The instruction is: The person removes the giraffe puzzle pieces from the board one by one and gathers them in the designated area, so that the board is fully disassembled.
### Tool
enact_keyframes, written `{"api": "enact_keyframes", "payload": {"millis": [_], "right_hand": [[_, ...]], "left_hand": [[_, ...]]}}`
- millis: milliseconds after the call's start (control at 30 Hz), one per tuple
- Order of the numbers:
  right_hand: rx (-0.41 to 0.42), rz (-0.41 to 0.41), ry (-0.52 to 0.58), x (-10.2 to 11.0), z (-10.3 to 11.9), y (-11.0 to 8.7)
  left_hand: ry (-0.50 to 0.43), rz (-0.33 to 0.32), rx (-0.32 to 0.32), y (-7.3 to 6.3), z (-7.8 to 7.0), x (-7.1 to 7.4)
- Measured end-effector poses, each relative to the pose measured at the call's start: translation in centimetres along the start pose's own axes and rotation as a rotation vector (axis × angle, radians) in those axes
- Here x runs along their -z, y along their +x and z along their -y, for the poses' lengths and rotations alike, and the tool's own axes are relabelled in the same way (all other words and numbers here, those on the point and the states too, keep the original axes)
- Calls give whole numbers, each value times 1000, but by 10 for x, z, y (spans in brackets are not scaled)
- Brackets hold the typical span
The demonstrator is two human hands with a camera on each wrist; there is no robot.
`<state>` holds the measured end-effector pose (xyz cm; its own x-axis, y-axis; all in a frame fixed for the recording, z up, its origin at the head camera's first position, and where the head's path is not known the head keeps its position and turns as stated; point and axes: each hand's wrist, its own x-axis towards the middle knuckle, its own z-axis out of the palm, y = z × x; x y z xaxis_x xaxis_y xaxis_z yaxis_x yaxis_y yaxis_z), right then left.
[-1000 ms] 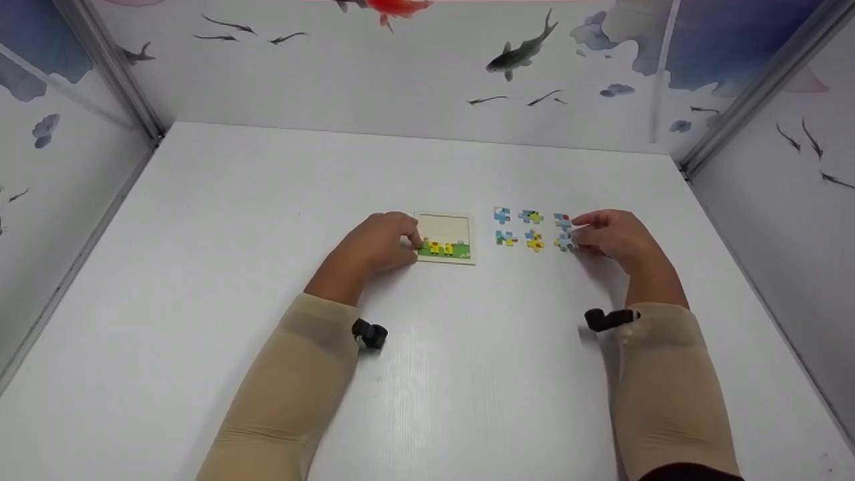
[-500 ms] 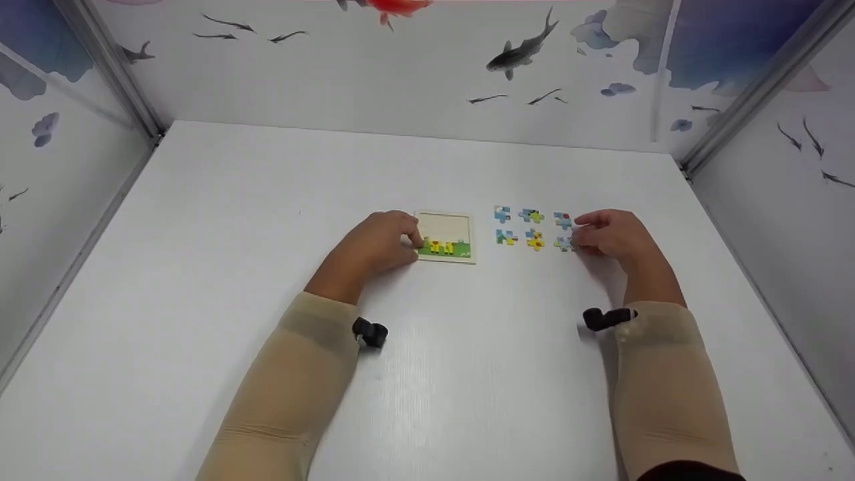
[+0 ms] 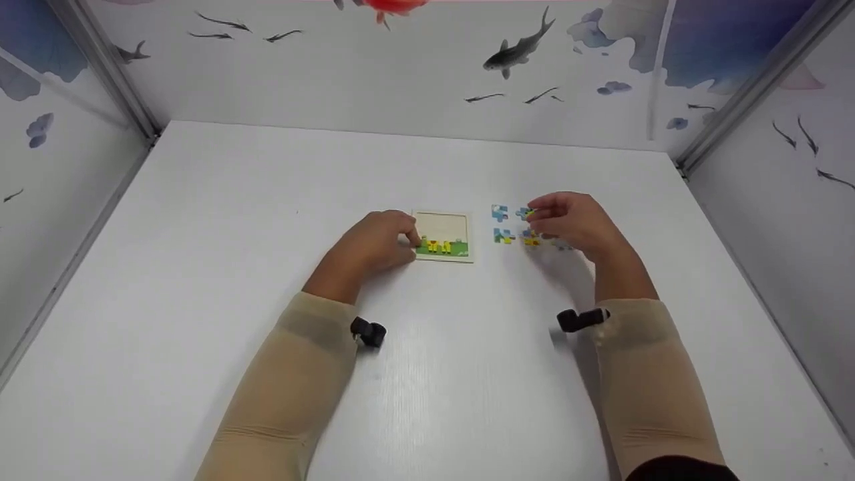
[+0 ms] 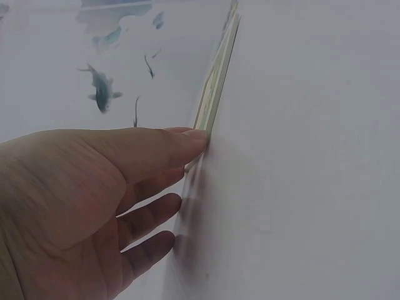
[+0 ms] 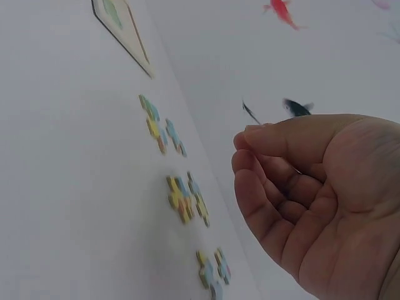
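My left hand (image 3: 381, 239) grips the left edge of a small square wooden puzzle board (image 3: 442, 226), thumb at its near corner. A green strip with yellow figures fills the board's near side; the rest is bare wood. My right hand (image 3: 580, 224) hovers over the loose jigsaw pieces, fingers loosely bent, thumb tip against the index finger, with nothing seen between them. Beneath it lie a yellow-and-blue piece (image 5: 180, 199) and a thin-looking piece (image 5: 199, 199). Left of these are a blue-and-white piece (image 3: 499, 213) and a green-and-blue piece (image 3: 503, 236). Further pieces are partly hidden by the hand in the head view.
Board and pieces lie on a broad white table (image 3: 427, 374). White walls (image 3: 401, 73) painted with fish stand at the back and both sides. A small black wrist camera (image 3: 369, 332) juts from the left sleeve, another camera (image 3: 581, 320) from the right.
My right hand has moved left from beside the rightmost pieces to above the middle ones. My left hand stays on the board, which has not moved.
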<state>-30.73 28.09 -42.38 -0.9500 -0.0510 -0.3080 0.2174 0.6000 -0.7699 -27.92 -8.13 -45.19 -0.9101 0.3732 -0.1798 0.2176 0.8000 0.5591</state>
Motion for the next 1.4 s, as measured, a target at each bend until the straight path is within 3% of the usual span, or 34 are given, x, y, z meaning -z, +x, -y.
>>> {"api": "enact_keyframes", "payload": {"millis": [333,567,867,1100,1400], "right_hand": [[166,113,-8,-43,58,-16],[262,205,-3,-81,84,-11],[197,238,-21,-117,77,7],[180,240,-65,-128,67,12],[190,253,-237,-136,64,14]], "left_hand": [[12,1,-20,2,2,-1],[41,12,-9,4,1,0],[71,41,22,5,1,1],[74,28,-7,3,1,2],[92,40,11,5,1,1]]}}
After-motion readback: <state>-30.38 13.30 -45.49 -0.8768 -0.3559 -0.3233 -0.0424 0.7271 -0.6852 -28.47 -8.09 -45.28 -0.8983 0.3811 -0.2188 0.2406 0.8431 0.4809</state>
